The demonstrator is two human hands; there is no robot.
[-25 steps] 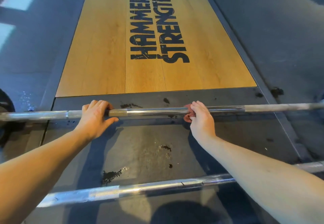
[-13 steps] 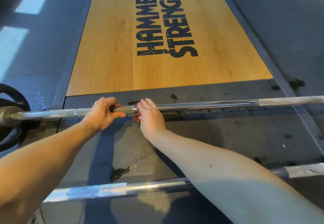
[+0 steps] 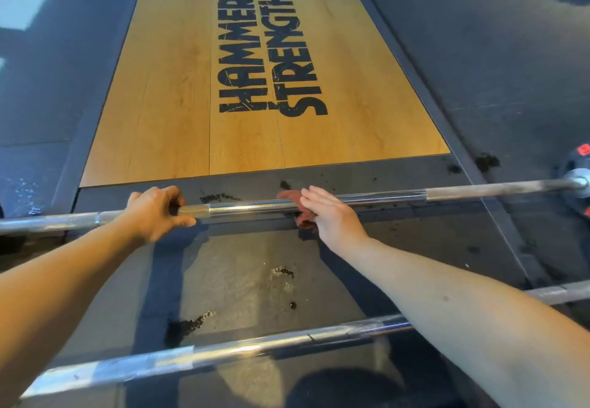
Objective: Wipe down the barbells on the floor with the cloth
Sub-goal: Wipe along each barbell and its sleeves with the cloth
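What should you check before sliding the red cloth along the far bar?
1. Left hand grips the far barbell, steadying it: ok.
2. Red cloth sits under the right hand, on that bar: ok.
3. Bar bare from the cloth to the weight plate: ok.
4. Bar clean under the cloth: cannot tell.
5. Near barbell wiped: cannot tell.

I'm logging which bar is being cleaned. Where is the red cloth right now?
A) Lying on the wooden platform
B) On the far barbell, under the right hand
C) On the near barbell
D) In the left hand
B: the red cloth lies over the far barbell under the right hand, while the left hand grips that same bar bare.
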